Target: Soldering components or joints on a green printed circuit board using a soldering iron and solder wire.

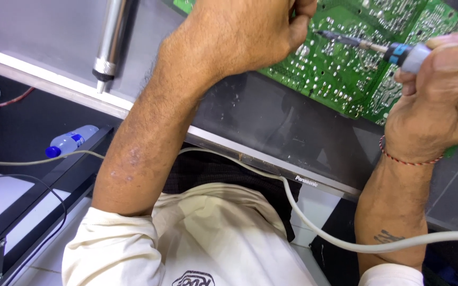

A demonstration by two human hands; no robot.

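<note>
The right hand (441,100) is wrapped tightly around the grey handle of a soldering iron with a blue collar and a dark metal tip (398,50), thumb pressed along the barrel. The iron's long axis runs almost level across the view, the tip pointing toward the person's left and resting on or just above the solder side of a green printed circuit board dotted with silver joints (340,74) (contact itself is too fine to tell).

The left hand (245,32) lies on the same board, just beside the tip, curled into a loose fist; whether it pinches anything between its fingers I cannot tell, as the fingertips are turned away. Of the two hands, the left is the nearer to the spot the tip meets, and the board lies ahead of both, tilted on a dark grey flat panel with a pale metal edge (271,122).

A thick white cable (314,222) trails across the person's lap from the lower right. Well apart on the left, a silver cylindrical desoldering pump (109,39) rests on the panel, tip toward the person. Below it, on a black frame, lies a small clear plastic bottle with a blue cap and a blue label band (70,142), on its side. A small printed mark sits on the panel's pale edge.
</note>
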